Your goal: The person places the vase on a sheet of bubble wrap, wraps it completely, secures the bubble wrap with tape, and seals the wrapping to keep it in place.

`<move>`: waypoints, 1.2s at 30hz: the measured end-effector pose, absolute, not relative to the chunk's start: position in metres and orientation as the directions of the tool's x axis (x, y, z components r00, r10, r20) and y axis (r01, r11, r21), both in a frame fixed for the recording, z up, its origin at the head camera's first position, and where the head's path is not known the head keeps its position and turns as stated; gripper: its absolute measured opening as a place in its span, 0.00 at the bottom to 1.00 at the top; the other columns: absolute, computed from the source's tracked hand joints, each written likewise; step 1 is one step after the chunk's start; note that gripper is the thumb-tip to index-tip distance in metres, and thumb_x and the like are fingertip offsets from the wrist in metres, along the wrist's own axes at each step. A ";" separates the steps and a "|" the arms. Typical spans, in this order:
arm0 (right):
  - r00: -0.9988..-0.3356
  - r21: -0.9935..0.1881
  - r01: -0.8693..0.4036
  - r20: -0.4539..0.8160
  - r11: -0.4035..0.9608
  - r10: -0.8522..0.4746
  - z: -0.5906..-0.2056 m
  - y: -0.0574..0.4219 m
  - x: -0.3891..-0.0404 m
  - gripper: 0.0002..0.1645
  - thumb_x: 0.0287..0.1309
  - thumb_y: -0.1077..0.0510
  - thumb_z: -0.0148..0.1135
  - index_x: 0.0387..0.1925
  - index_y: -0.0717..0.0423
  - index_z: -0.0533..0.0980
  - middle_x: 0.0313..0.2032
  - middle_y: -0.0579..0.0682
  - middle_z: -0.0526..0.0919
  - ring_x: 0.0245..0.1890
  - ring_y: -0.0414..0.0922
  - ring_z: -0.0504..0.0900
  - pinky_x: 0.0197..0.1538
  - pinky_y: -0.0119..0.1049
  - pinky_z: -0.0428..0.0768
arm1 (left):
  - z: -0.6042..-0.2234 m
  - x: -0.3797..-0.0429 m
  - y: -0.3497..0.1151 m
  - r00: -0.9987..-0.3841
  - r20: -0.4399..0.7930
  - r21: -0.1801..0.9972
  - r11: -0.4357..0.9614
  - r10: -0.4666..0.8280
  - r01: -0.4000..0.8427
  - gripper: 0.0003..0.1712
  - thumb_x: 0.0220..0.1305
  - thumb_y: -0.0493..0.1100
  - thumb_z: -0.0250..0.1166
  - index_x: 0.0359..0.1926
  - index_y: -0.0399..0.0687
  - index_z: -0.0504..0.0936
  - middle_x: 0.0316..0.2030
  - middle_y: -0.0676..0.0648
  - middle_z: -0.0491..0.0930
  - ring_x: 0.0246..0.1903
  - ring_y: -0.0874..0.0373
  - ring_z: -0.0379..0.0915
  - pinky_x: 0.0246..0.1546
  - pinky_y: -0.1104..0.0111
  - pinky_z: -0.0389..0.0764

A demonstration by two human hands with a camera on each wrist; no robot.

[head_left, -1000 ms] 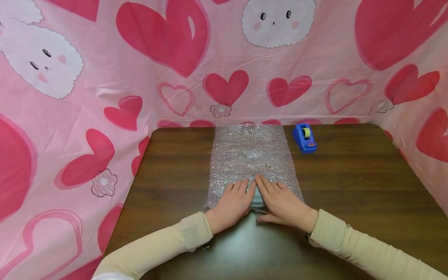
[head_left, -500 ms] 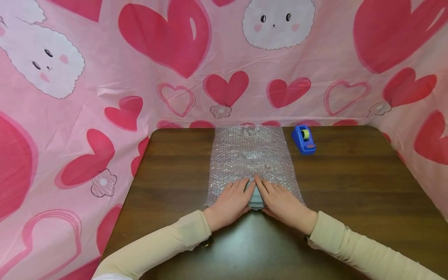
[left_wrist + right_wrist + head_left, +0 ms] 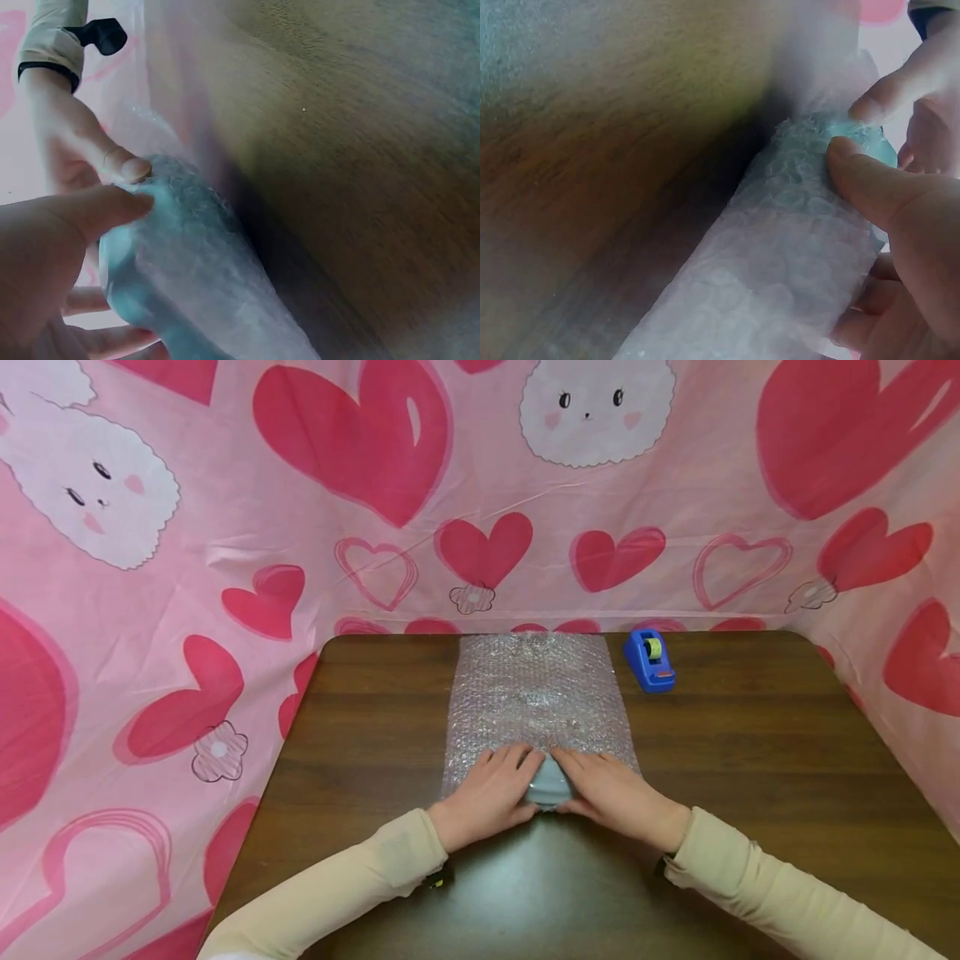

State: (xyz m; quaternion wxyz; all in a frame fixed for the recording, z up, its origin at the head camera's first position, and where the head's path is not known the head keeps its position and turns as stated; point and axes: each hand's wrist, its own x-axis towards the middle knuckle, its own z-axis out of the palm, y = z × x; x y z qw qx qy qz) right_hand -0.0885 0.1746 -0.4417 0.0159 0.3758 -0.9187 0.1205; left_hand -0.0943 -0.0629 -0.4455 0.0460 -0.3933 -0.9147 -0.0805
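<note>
A smooth pale blue object (image 3: 549, 785) lies at the near end of a clear bubble wrap sheet (image 3: 536, 693); its full shape is hidden by the hands and wrap. My left hand (image 3: 486, 795) and right hand (image 3: 619, 797) grip it from both sides, fingers over its far side, thumbs at the near side. Both wrist views show the near part of the bubble wrap (image 3: 217, 262) raised against the blue surface (image 3: 124, 281). The left thumb (image 3: 112, 206) and the right thumb (image 3: 862, 176) press the wrap's edge onto it.
A blue tape dispenser (image 3: 650, 662) with a yellowish roll stands at the back right of the brown wooden table (image 3: 375, 718). Behind the table and along its sides hangs a pink cloth (image 3: 480, 460) with hearts and rabbit faces. The sheet reaches the table's far edge.
Both hands' fingertips have drawn back toward the body and parted slightly, exposing more of the blue object. The right thumb has moved in from the table to its near side.
</note>
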 end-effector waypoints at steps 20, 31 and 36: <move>-0.707 -0.213 -0.696 0.035 0.686 -0.706 -0.434 0.181 -0.098 0.45 0.68 0.43 0.68 0.71 0.71 0.67 0.61 0.62 0.81 0.56 0.57 0.83 0.57 0.59 0.80 | -0.453 -0.089 -0.052 -0.725 0.163 0.000 0.735 0.669 0.678 0.46 0.67 0.64 0.69 0.76 0.46 0.66 0.67 0.43 0.73 0.60 0.50 0.75 0.53 0.55 0.77; -0.707 -0.023 -0.705 0.092 0.708 -0.701 -0.426 0.174 -0.097 0.42 0.63 0.42 0.73 0.66 0.67 0.74 0.56 0.59 0.84 0.53 0.55 0.84 0.55 0.55 0.81 | -0.449 -0.096 -0.055 -0.718 0.186 0.124 0.709 0.670 0.694 0.45 0.66 0.62 0.71 0.76 0.46 0.67 0.65 0.41 0.75 0.62 0.50 0.75 0.51 0.54 0.79; -0.703 -0.064 -0.710 0.118 0.701 -0.702 -0.425 0.178 -0.099 0.38 0.64 0.45 0.73 0.64 0.67 0.76 0.54 0.58 0.85 0.52 0.54 0.85 0.54 0.54 0.81 | -0.451 -0.098 -0.056 -0.719 0.202 0.147 0.705 0.665 0.693 0.43 0.67 0.62 0.70 0.74 0.45 0.69 0.66 0.43 0.76 0.62 0.50 0.76 0.52 0.53 0.79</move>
